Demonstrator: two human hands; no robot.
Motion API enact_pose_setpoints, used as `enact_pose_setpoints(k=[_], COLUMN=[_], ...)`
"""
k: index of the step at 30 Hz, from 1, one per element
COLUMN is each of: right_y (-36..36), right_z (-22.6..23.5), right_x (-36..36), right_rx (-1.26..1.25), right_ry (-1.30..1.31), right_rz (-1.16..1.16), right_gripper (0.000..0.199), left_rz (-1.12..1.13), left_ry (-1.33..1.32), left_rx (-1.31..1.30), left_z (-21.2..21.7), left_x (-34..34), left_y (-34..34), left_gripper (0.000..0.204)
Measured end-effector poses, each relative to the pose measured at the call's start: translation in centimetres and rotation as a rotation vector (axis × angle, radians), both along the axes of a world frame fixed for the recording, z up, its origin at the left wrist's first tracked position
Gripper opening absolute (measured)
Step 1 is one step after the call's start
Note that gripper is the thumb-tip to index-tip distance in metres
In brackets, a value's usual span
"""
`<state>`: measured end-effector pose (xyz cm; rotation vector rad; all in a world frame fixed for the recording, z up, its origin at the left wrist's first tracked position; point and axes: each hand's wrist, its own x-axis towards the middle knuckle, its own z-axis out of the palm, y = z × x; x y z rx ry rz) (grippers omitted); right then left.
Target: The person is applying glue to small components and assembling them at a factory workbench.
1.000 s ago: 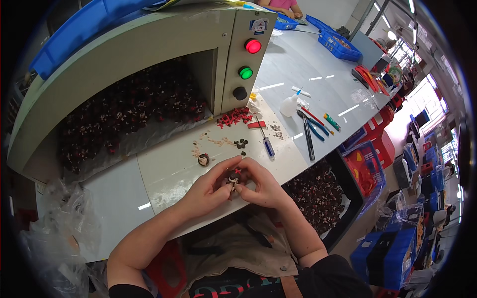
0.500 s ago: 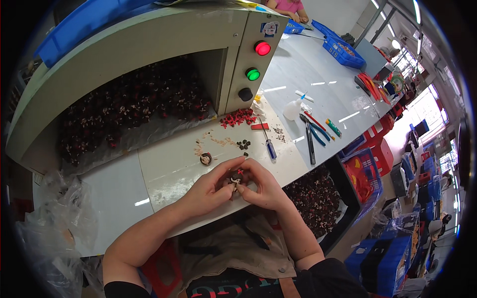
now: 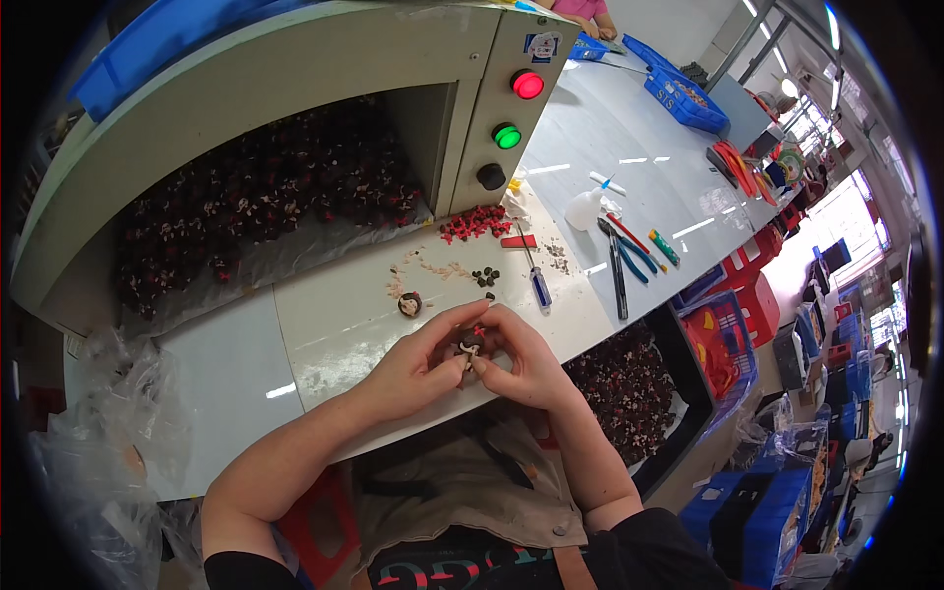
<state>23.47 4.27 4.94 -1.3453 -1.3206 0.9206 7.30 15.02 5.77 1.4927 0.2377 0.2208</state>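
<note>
Both hands meet over the near edge of the worktable [image 3: 334, 344], closed around a small doll figure [image 3: 471, 343] with dark brown parts, a red bow and cream pieces. My left hand [image 3: 425, 366] curls round its left side, thumb pressed to the lower part. From the other side my right hand [image 3: 526, 366] grips it, its thumb and fingertips at the cream pieces. The fingers hide much of the figure. Just beyond my left hand lies a small round doll head [image 3: 409, 304] with dark hair. Small dark pieces [image 3: 485, 276] and cream pieces [image 3: 442, 267] are scattered farther back.
A machine [image 3: 482, 118] with lit red and green buttons holds many dark figures. Red pieces [image 3: 472, 224], a screwdriver [image 3: 540, 287], pliers [image 3: 639, 258] and a white bottle [image 3: 584, 208] lie rightward. Below the table's right edge stands a bin [image 3: 700, 413] of parts. Clear plastic bags [image 3: 108, 423] hang left.
The view has shifted slightly. Both hands stay around the doll figure, with small shifts of the thumbs and fingertips on it.
</note>
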Motion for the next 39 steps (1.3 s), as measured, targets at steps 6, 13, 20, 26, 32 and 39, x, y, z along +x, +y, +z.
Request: enact_pose_setpoints(k=[6, 13, 20, 26, 32, 39], right_y=[0.27, 0.12, 0.19, 0.15, 0.17, 0.16], right_z=[-0.34, -0.23, -0.29, -0.37, -0.29, -0.52], right_x=[-0.08, 0.02, 0.03, 0.04, 0.02, 0.06], right_rx=[0.053, 0.004, 0.005, 0.016, 0.015, 0.000], right_ry=[-0.030, -0.006, -0.020, -0.017, -0.015, 0.012], right_rz=[-0.030, 0.029, 0.029, 0.024, 0.026, 0.019], right_gripper=[0.039, 0.041, 0.040, 0.040, 0.041, 0.041], left_rz=[0.061, 0.021, 0.015, 0.016, 0.017, 0.065], left_ry=[-0.062, -0.071, -0.057, -0.054, -0.062, -0.081], left_rx=[-0.045, 0.032, 0.026, 0.023, 0.034, -0.004], left_z=[-0.11, -0.42, -0.40, -0.30, -0.47, -0.52], left_x=[0.02, 0.06, -0.05, 0.01, -0.03, 0.09], left_y=[-0.19, 0.11, 0.12, 0.10, 0.12, -0.08], left_gripper=[0.059, 0.062, 0.063, 0.063, 0.062, 0.061])
